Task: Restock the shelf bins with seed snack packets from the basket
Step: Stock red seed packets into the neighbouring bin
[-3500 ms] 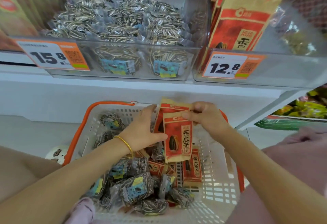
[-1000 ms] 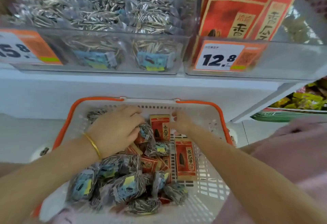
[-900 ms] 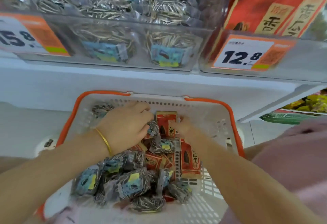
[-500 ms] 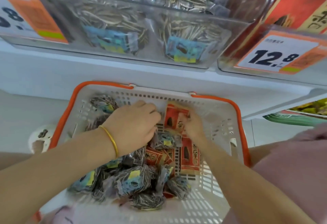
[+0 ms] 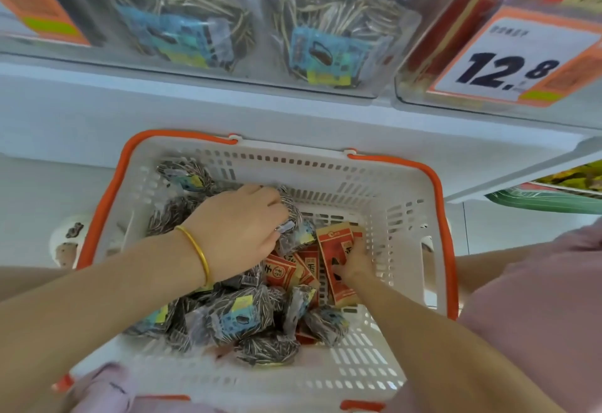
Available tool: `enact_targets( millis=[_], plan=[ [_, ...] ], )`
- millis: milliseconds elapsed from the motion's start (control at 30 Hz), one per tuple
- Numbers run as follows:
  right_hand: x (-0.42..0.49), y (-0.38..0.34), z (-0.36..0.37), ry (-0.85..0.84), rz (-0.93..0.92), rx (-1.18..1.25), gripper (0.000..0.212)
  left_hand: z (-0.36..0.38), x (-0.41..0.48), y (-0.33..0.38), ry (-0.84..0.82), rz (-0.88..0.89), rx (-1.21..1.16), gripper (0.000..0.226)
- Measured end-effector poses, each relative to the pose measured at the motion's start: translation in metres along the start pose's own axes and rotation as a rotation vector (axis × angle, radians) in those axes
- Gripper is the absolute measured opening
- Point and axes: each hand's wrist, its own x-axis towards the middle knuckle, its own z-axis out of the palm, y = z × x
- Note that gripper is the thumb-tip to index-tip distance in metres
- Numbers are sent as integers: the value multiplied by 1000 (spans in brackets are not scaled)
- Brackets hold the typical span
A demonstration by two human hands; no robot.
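Left grip [image 5: 241,233] clutches a clear seed packet [image 5: 301,233], right grip [image 5: 353,261] a red packet [image 5: 335,243], below the 12.8 tag [image 5: 514,60].

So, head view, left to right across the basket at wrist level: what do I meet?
Orange handle, gold bracelet, left hand gripping a clear seed packet, right hand holding a red packet, basket's right wall.

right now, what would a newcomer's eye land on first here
The white basket with its orange rim draws the eye, low in the centre and heaped with striped and red seed packets. Inside it, the left grip holds a striped seed packet and the right grip pinches a red packet. Upper right, a bold 12.8 price tag stands out.
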Motion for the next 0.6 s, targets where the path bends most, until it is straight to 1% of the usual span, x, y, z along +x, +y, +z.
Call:
enact_targets(
  millis=[67, 133, 167, 267, 300, 367, 434, 534, 600],
  plan=[
    [0, 1, 5, 69, 15, 33, 79, 1, 1, -1, 7, 0, -13, 35],
    [2, 2, 7, 98, 75, 43, 84, 2, 2, -1, 12, 0, -23, 35],
    [-1, 0, 6, 102, 97, 4, 85, 3, 2, -2, 15, 0, -25, 35],
    [-5, -3, 10, 150, 97, -153, 96, 6, 2, -4, 5, -3, -32, 34],
    [-6, -4, 13, 164, 79, -138, 94, 7, 1, -4, 0, -3, -36, 34],
    [-12, -8, 17, 176, 20, -46, 81, 8, 1, -4, -1, 1, -41, 35],
    [-18, -9, 19, 193, -26, -28, 71, 8, 1, -4, 1, 6, -37, 35],
    [-29, -9, 10, 195, -104, -2, 66, 8, 0, -3, 0, 15, -20, 34],
    [-38, -10, -7, 205, -156, 108, 65, 7, 0, -1, -3, 23, -2, 34]
  ],
)
